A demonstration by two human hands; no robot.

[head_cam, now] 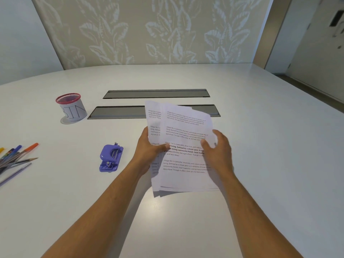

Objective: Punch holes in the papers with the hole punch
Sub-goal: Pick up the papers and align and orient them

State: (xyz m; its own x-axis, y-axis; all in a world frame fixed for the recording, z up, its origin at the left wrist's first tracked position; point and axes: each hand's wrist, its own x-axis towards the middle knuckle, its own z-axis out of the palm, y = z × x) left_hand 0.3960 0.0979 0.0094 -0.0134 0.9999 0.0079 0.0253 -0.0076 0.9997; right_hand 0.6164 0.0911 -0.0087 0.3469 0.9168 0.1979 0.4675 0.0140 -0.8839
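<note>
Spreading across nearly the whole view, the white table (260, 146) was kept largely bare in the middle, presumably so that sheets could be handled there without catching on anything. Two grey cable slots (156, 94) were set into its far half. The papers (184, 127), a loose stack of printed sheets, were held raised over the centre of the table, their far edge overlapping the nearer slot; the sheets were fanned and uneven, so they were judged to be in the middle of being squared before punching, since misaligned edges would give misaligned holes. The stack was gripped at its two long sides, which allowed the edges to be jogged together. The left hand (150, 148) was closed on the left edge, thumb pressed on top and fingers hidden beneath. The right hand (217, 146) was curled around the right edge more loosely, thumb laid on the top sheet; how firmly it was clamped could not be told. A mesh cup (71, 107) marked "BIN" was stood far left, probably for waste. Pens and pencils (18, 155) were laid at the left edge, out of the way. The purple hole punch (110, 158) was left untouched on the table just left of the left forearm, within easy reach once the stack was aligned.
</note>
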